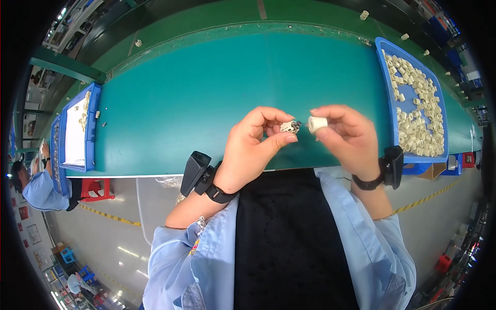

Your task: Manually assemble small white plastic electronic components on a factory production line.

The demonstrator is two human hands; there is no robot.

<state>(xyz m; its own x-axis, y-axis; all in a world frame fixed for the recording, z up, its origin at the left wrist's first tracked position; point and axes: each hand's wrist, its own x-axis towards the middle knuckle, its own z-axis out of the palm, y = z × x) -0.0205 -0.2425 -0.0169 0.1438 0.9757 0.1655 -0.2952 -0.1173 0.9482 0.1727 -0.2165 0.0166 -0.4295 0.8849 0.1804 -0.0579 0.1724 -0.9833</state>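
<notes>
Above the near part of the green bench, my left hand (258, 135) pinches a small cream connector core (289, 127) with dark pieces at its right end. Facing it, my right hand (351, 133) grips a cream plastic sleeve (316, 124), short and round, between thumb and fingers. A small gap separates the sleeve from the core. The fingertips of both hands are closed on these parts. Each wrist wears a black strap with a black box on it.
A blue tray (395, 121) of many cream sleeves stands at the right. Another blue tray (90, 132), holding white sheet and small parts, stands at the left. Loose parts lie beside it and along the far green strip (206, 41). A co-worker in blue (44, 188) sits at the far left.
</notes>
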